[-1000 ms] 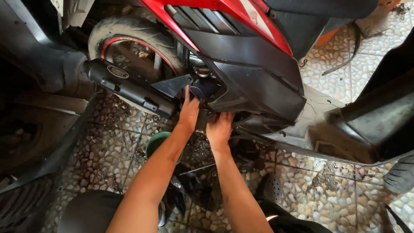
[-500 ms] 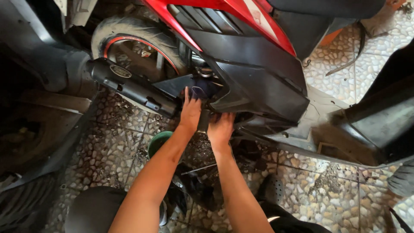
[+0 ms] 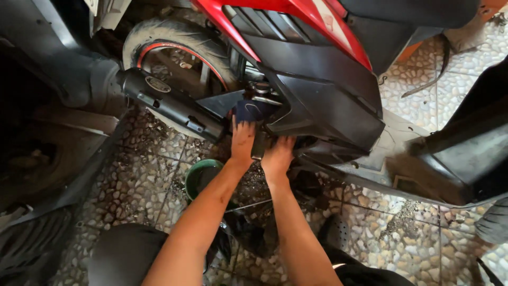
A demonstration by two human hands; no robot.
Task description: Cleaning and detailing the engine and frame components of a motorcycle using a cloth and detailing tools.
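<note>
The left hand point(image 3: 242, 142) presses flat, fingers spread, against a dark blue cloth point(image 3: 250, 110) under the scooter's black side panel point(image 3: 323, 100); the right hand point(image 3: 277, 156) reaches beneath that panel, its fingers are hidden, so I cannot tell its grip; a green bowl point(image 3: 197, 175) stands on the pebbled floor point(image 3: 143, 180) near the black exhaust point(image 3: 169, 103).
</note>
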